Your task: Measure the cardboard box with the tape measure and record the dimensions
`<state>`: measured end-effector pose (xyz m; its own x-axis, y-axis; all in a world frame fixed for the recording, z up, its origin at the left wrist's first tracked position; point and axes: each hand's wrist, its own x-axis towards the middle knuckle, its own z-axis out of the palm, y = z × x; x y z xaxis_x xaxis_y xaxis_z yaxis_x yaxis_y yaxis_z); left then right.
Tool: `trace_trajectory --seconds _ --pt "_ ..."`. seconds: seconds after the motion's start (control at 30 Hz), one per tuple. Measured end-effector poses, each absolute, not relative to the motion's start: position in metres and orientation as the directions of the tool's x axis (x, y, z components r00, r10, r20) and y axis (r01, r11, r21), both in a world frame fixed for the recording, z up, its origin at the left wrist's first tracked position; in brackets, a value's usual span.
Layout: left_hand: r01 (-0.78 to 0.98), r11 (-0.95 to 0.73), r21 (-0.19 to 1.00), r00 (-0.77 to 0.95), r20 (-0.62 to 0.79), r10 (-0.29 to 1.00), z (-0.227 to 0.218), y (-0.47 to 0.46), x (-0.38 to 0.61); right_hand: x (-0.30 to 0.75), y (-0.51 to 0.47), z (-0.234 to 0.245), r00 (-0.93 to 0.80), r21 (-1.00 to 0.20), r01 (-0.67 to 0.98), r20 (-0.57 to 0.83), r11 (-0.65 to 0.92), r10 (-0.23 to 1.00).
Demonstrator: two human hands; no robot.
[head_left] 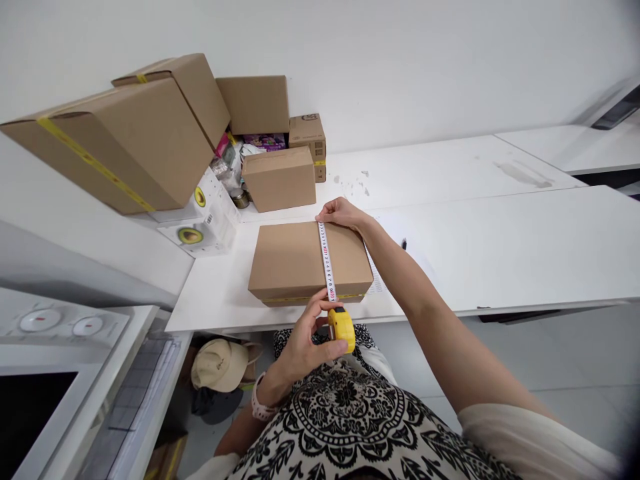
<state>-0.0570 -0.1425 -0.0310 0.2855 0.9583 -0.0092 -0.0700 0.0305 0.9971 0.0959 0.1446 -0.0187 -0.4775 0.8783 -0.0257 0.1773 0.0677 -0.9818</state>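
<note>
Wristband [257, 402]: pale band on the left wrist, above a black-and-white patterned garment.
Cap [220, 363]: beige, lying below the desk's front edge, left of the left hand.
Left hand [303, 343]: fingers closed around the tape measure, thumb up against the box's near side.
Tape measure [343, 329]: yellow case, held just off the box's near edge, in front of the desk.
Tape blade [326, 260]: white, drawn out flat across the box top from near edge to far edge, right of centre.
Cardboard box [295, 257]: closed and flat, lying near the front of the desk; a yellow strip runs along its near side.
Right hand [341, 212]: fingers pinched down on the blade's end at the box's far edge.
Desk [500, 247]: white.
Pen [403, 244]: dark, on the desk right of the right forearm.
Smaller box [280, 177]: closed, just behind the measured box.
Stacked cartons [130, 133]: large, far left, resting on white avocado-printed boxes [200, 223].
</note>
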Motion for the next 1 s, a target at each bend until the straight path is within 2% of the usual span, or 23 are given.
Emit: trace_trajectory --seconds 0.7,1.0 --pt "-0.025 0.024 0.999 0.323 -0.015 0.946 -0.031 -0.142 -0.059 0.097 0.131 -0.003 -0.479 -0.958 0.281 -0.085 0.061 0.874" --pt "-0.024 0.019 1.0 0.328 -0.01 0.945 -0.031 -0.142 -0.059 0.098 0.109 0.016 -0.416 -0.949 0.311 -0.086 0.053 0.905"
